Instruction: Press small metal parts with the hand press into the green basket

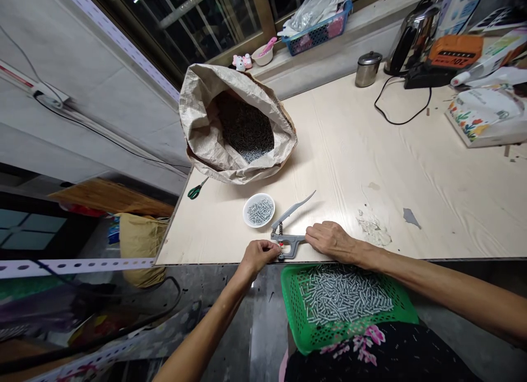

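A grey hand press tool (293,240) lies at the table's front edge, its long lever raised above a dark spring. My right hand (331,240) is closed around the end of its lower handle. At the tool's jaw, my left hand (261,256) pinches with thumb and fingertips beside a small red part; whatever sits between the fingers is too small to make out. A white bowl (258,224) of small metal pins stands just behind the tool. Below the table edge, a green basket (296,330) on my lap holds many small silvery metal pieces.
An open woven sack (197,118) with dark and silvery small parts stands at the back left. Green-handled scissors (195,191) lie near the left edge. A metal canister (368,69), a kettle (411,36) and a tissue pack (486,116) are at the back right.
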`<state>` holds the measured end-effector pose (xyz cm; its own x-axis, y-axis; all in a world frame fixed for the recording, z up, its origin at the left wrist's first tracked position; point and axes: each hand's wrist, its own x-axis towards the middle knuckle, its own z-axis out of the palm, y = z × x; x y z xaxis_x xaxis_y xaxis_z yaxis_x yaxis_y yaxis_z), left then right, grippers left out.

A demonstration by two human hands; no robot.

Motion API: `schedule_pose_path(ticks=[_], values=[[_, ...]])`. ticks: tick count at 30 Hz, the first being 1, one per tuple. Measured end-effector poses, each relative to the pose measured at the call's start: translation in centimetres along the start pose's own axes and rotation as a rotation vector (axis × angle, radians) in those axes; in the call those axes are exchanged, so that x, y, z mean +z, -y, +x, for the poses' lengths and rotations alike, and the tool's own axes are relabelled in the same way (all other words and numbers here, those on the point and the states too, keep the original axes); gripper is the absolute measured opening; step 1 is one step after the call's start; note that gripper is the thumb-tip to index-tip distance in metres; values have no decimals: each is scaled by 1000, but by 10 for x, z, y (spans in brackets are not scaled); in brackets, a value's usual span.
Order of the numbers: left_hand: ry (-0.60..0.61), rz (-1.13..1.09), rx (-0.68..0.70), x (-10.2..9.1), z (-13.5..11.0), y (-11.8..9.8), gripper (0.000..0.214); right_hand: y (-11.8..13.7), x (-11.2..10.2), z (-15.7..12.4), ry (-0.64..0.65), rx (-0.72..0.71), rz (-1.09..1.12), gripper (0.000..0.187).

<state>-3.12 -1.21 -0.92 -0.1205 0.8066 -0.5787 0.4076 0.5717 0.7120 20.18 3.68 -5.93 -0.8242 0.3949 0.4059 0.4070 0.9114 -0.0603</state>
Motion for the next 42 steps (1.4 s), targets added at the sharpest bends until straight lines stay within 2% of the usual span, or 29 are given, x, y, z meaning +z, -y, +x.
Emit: schedule_pose_path(ticks=[4, 9, 13, 14, 15, 18, 19, 21, 26, 30, 32, 35, 37, 38, 40, 42], values=[[72, 29, -68, -3, 6, -1, 31, -2, 4, 0, 29, 2, -10, 22], [113, 127, -65, -4, 10, -3, 33, 0, 7, 3, 93, 63, -5, 21], [107, 146, -79, -4, 11, -5, 35, -5, -3, 8, 152, 155, 87, 14], [107, 141, -79, -4, 11, -5, 35, -9, -6, 9, 146, 172, 121, 17], [106, 136, -80, -3, 11, -5, 35, -14, -9, 10, 131, 186, 151, 28], [100, 127, -92, -3, 10, -6, 33, -30, -14, 14, 105, 230, 186, 77], [99, 124, -98, -2, 10, -6, 33, -34, -14, 17, 128, 237, 190, 89], [96, 110, -106, -2, 10, -7, 33, -41, -14, 22, 204, 231, 205, 98], [77, 109, -111, -2, 12, -6, 34, -41, -21, 33, 307, 230, 238, 86], [49, 245, -102, -1, 6, -6, 32, -35, -28, 32, 285, 216, 227, 71], [-76, 444, 16, 4, -1, -8, 29, -32, -27, 29, 242, 196, 233, 66], [-238, 700, 410, 19, -6, -15, 24, -27, -21, 24, 189, 197, 248, 65], [-200, 776, 649, 30, -2, -21, 40, -25, -17, 21, 180, 216, 258, 68], [-155, 806, 724, 34, 3, -24, 50, -24, -17, 20, 182, 225, 261, 71], [-72, 865, 782, 39, 15, -30, 65, -24, -18, 18, 196, 252, 253, 77], [-22, 916, 784, 39, 25, -35, 73, -24, -24, 16, 224, 299, 229, 76]])
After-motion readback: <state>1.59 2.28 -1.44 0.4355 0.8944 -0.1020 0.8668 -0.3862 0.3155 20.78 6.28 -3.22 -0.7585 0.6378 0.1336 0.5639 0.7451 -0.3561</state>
